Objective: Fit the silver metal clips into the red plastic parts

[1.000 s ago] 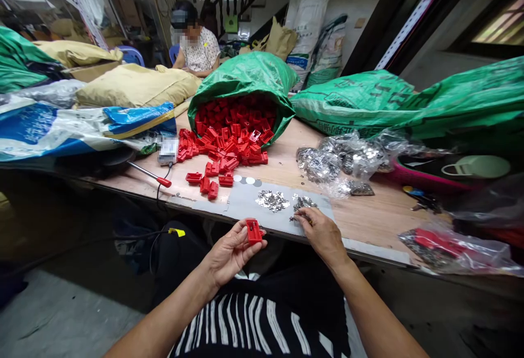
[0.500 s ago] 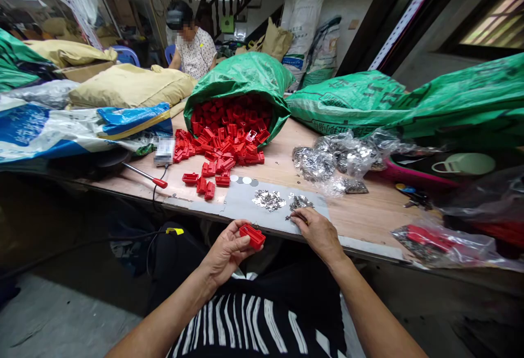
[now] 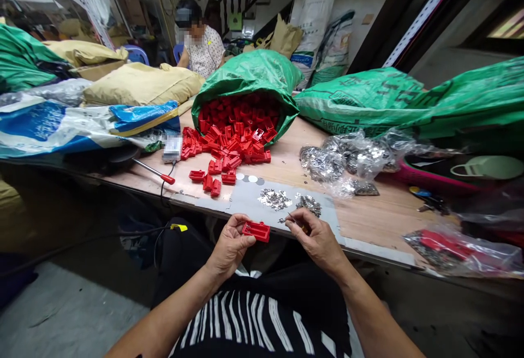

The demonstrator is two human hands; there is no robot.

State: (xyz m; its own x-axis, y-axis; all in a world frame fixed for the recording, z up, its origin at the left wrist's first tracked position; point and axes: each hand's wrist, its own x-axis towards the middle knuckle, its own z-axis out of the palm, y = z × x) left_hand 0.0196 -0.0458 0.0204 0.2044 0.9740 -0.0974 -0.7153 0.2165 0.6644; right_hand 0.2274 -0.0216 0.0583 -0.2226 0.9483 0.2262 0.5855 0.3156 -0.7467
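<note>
My left hand (image 3: 230,243) grips a red plastic case (image 3: 257,231) by its left end, its open hollow side facing up. Small metal bits seem to sit in the hollow's left end. My right hand (image 3: 313,235) is closed at the table edge, just right of the case and apart from it. Between its fingers is a slim tool (image 3: 304,228) with a yellowish handle and a thin dark tip. A tiny metal piece (image 3: 281,220) shows by the fingertips; I cannot tell whether they touch it. Beyond lie shiny flat metal pieces (image 3: 275,198) and a darker metal pile (image 3: 309,204).
A green sack (image 3: 249,71) spills red cases (image 3: 229,139) onto the table (image 3: 368,221). Clear bags of metal parts (image 3: 344,159) lie to the right, near a pink bin (image 3: 438,180). A red-tipped lever (image 3: 158,173) juts out at left. Another person (image 3: 202,47) sits behind.
My right hand has drawn slightly back from the darker metal pile, and its tool now shows. The red case has turned more level in my left hand. The view has shifted slightly.
</note>
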